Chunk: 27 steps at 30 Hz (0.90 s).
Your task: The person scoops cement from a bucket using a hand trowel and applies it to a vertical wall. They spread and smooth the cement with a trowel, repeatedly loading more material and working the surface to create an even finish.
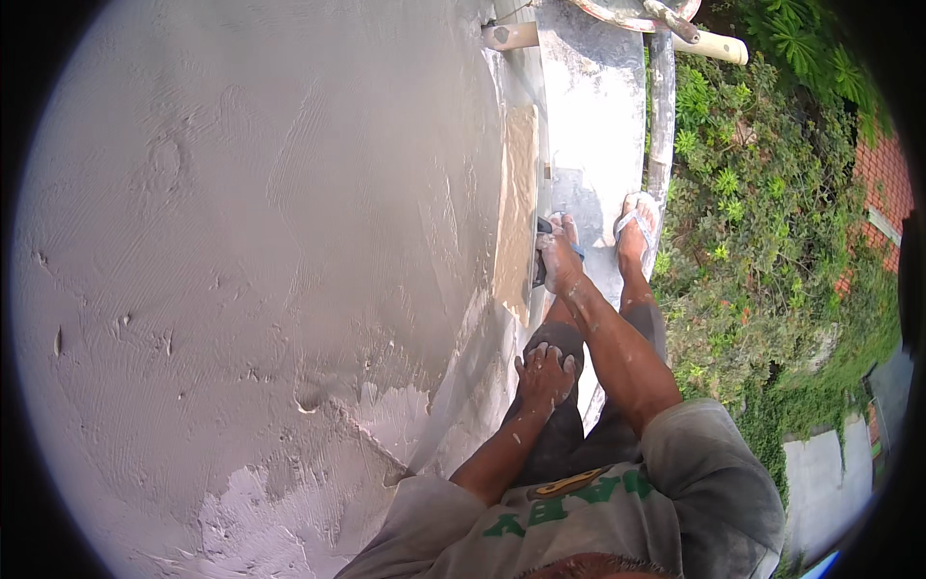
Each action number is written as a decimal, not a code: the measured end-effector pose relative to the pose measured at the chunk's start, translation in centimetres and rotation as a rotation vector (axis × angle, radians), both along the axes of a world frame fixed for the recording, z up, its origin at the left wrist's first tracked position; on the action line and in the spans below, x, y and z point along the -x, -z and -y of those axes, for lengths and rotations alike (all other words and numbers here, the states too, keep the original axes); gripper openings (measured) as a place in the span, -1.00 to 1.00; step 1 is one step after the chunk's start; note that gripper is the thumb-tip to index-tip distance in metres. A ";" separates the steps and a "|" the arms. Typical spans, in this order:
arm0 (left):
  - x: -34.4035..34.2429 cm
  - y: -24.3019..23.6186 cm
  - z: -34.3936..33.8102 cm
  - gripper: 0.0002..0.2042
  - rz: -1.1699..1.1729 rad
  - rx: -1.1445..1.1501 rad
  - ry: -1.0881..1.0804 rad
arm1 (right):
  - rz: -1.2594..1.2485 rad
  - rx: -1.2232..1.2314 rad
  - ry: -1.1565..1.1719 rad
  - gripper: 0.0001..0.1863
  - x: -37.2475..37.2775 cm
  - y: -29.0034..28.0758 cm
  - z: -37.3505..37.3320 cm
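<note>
My right hand [559, 261] is closed round the dark handle of a long plastering trowel [516, 207]. Wet grey-brown plaster coats the blade's face, which is turned toward the wall [260, 193] on the left. That wall carries smooth wet plaster over most of its height, with rougher streaks, pits and paler patches low down. On my bent left knee lies my left hand [547, 376], fingers apart and spotted with plaster, holding nothing.
My sandalled feet [635, 227] stand on a narrow, plaster-splashed platform [598, 116]. A pole [662, 116] runs along its right edge, with tied poles [714, 45] crossing at the far end. Beyond lie green bushes [733, 222] and red brickwork [883, 183].
</note>
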<state>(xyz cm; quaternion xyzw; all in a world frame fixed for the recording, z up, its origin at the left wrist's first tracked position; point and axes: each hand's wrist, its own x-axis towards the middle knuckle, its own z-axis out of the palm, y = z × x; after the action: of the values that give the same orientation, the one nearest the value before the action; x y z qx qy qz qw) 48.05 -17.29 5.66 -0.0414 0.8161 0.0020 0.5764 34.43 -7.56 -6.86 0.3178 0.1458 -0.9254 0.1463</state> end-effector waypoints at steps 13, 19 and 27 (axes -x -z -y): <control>-2.6 0.2 0.6 -0.59 -0.136 -0.050 0.036 | -0.023 -0.391 -0.351 -0.54 2.7 -1.4 3.7; -4.8 -0.8 3.7 -0.51 -0.366 -0.157 0.191 | 0.003 -0.031 -0.212 -0.64 1.8 -15.5 4.0; -2.7 -4.2 6.7 -0.48 -0.269 -0.004 0.067 | -0.316 -0.778 -0.608 -0.45 1.3 -33.7 3.0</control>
<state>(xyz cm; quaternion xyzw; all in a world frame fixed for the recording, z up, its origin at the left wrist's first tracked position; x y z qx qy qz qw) 50.77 -23.99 9.84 -0.0124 0.8869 -0.0098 0.4617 33.11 -10.53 26.86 0.1483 0.5850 -0.7553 0.2557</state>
